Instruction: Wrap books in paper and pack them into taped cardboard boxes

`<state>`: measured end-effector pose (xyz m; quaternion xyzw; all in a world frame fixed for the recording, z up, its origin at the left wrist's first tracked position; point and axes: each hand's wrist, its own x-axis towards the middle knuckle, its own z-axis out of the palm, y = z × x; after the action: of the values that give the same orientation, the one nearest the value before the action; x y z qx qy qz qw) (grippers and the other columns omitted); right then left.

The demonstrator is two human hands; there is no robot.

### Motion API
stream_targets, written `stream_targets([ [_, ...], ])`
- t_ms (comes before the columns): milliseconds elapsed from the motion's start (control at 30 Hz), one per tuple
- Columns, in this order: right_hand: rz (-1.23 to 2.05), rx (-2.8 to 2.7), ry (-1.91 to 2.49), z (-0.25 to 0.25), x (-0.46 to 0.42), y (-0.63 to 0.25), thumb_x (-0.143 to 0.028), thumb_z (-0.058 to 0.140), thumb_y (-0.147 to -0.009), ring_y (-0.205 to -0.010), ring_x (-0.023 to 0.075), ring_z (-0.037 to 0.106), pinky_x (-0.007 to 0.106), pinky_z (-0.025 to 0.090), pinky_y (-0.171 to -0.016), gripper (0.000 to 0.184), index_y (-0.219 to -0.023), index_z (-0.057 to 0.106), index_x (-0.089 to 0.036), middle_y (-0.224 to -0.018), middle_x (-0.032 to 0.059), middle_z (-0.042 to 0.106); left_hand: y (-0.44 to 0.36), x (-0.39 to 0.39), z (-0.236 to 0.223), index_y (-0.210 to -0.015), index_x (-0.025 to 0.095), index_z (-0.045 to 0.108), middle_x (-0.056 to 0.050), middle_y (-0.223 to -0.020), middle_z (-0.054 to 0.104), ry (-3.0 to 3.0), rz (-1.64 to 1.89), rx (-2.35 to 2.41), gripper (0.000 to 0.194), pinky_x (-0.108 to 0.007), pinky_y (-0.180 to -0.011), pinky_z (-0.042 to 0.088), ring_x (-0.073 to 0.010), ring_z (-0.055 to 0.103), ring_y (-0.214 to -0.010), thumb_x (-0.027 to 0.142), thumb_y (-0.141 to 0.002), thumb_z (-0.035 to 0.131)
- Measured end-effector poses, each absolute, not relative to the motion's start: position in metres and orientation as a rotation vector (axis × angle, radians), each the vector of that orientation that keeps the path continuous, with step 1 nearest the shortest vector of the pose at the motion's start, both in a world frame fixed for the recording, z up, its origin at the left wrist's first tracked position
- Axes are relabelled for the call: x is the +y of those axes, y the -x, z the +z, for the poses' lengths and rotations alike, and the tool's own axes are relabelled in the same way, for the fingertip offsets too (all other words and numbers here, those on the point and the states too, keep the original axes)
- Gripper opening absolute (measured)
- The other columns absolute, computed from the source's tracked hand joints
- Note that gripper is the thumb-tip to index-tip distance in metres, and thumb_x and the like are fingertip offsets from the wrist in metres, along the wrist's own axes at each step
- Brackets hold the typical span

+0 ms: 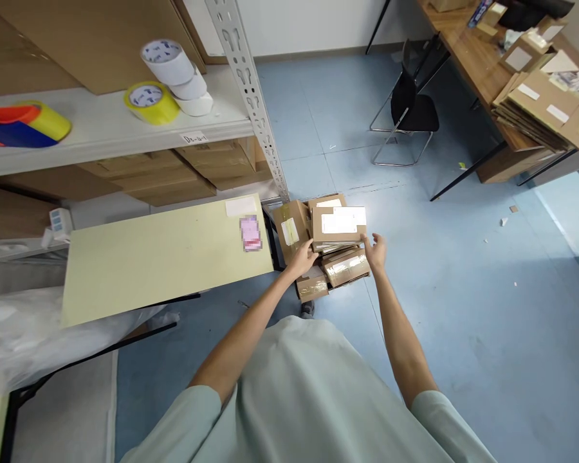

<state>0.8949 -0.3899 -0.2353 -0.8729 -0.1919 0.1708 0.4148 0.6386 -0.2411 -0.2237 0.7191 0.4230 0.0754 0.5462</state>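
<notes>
A flat cardboard box [340, 223] with white labels on top lies over several thin flat pieces, on a pile of cardboard boxes near the floor. My left hand [303, 258] is closed at the near left corner of this stack, its fingertips partly hidden. At the near right corner, my right hand [376, 253] has its fingers apart, and one digit touches or nearly touches the edge. Below the stack is a taped cardboard box [346, 266], tilted. Another labelled cardboard box [289, 233] leans at the left, and a smaller taped box [312, 288] sits nearest my foot.
A pale yellow tabletop [174, 257] borders the pile on the left. Behind it, a metal shelf [110, 145] holds tape rolls [152, 103] and cartons. A black chair [412, 109] and a wooden table [468, 58] with stacked cardboard [543, 106] stand at the far right.
</notes>
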Motion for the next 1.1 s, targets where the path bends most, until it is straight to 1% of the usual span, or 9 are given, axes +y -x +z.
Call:
stream_targets([
  [100,0.242,-0.622,2.172,-0.227,-0.391,-0.888,-0.079,0.056,-0.098,-0.14,0.0381,0.063,0.057,0.05,-0.12,0.077,-0.134,0.068,-0.012,-0.145,0.029,0.068,-0.615,-0.245,-0.22,-0.152,0.019,0.067,-0.019,-0.156,0.069,-1.715,0.247,0.927,0.054,-0.047,-0.108,0.064,-0.0325,0.073,-0.135,0.031,-0.099,0.071],
  [200,0.171,-0.784,2.112,-0.212,-0.389,-0.862,-0.077,0.05,-0.103,-0.139,0.0368,0.064,0.057,0.051,-0.12,0.072,-0.134,0.069,-0.015,-0.143,0.0263,0.069,-0.58,-0.251,-0.21,-0.136,0.021,0.075,-0.015,-0.15,0.073,-1.694,0.309,0.913,0.039,-0.046,-0.11,0.064,-0.0303,0.075,-0.131,0.032,-0.1,0.067],
  [300,0.224,-0.876,2.036,-0.194,-0.385,-0.819,-0.074,0.052,-0.104,-0.133,0.0361,0.068,0.057,0.053,-0.118,0.066,-0.131,0.071,-0.017,-0.136,0.0237,0.073,-0.541,-0.256,-0.197,-0.117,0.022,0.08,-0.014,-0.143,0.076,-1.639,0.395,0.948,0.028,-0.046,-0.11,0.064,-0.0289,0.076,-0.128,0.037,-0.099,0.065],
  [433,0.388,-0.982,1.911,-0.172,-0.373,-0.745,-0.07,0.058,-0.103,-0.123,0.0353,0.073,0.055,0.057,-0.113,0.058,-0.123,0.075,-0.019,-0.127,0.0197,0.079,-0.486,-0.258,-0.177,-0.103,0.022,0.083,-0.015,-0.139,0.078,-1.546,0.509,0.972,0.027,-0.045,-0.11,0.063,-0.0287,0.076,-0.128,0.044,-0.097,0.068],
  [567,0.601,-1.105,1.804,-0.154,-0.352,-0.663,-0.067,0.061,-0.104,-0.117,0.0334,0.077,0.051,0.061,-0.106,0.052,-0.121,0.077,-0.021,-0.124,0.016,0.082,-0.422,-0.259,-0.15,-0.098,0.022,0.084,-0.016,-0.137,0.079,-1.469,0.646,1.014,0.029,-0.046,-0.111,0.061,-0.031,0.075,-0.13,0.049,-0.093,0.075],
  [733,0.772,-1.277,1.685,-0.127,-0.313,-0.555,-0.066,0.065,-0.103,-0.107,0.0328,0.081,0.051,0.065,-0.102,0.047,-0.118,0.081,-0.024,-0.12,0.0141,0.084,-0.322,-0.263,-0.12,-0.092,0.022,0.085,-0.017,-0.136,0.08,-1.313,0.85,1.131,0.031,-0.046,-0.109,0.062,-0.0337,0.075,-0.131,0.052,-0.088,0.081],
  [867,0.829,-1.443,1.576,-0.108,-0.282,-0.471,-0.064,0.064,-0.104,-0.111,0.0329,0.081,0.052,0.065,-0.103,0.044,-0.116,0.082,-0.026,-0.12,0.013,0.085,-0.229,-0.27,-0.106,-0.092,0.023,0.086,-0.015,-0.137,0.081,-1.17,0.986,1.215,0.033,-0.045,-0.108,0.064,-0.0334,0.075,-0.131,0.055,-0.087,0.081],
  [1000,0.884,-1.585,1.495,-0.1,-0.258,-0.388,-0.064,0.065,-0.104,-0.111,0.0336,0.08,0.054,0.065,-0.104,0.044,-0.114,0.083,-0.026,-0.118,0.0131,0.085,-0.135,-0.287,-0.1,-0.097,0.024,0.089,-0.013,-0.138,0.081,-1.084,1.137,1.266,0.029,-0.045,-0.106,0.065,-0.0329,0.076,-0.13,0.05,-0.087,0.08],
  [1100,0.957,-1.691,1.431,-0.097,-0.244,-0.322,-0.063,0.065,-0.104,-0.112,0.0339,0.081,0.052,0.065,-0.101,0.043,-0.115,0.083,-0.026,-0.119,0.0132,0.085,-0.066,-0.308,-0.098,-0.1,0.025,0.09,-0.012,-0.14,0.08,-1.018,1.254,1.326,0.027,-0.045,-0.105,0.066,-0.032,0.077,-0.129,0.047,-0.089,0.078],
])
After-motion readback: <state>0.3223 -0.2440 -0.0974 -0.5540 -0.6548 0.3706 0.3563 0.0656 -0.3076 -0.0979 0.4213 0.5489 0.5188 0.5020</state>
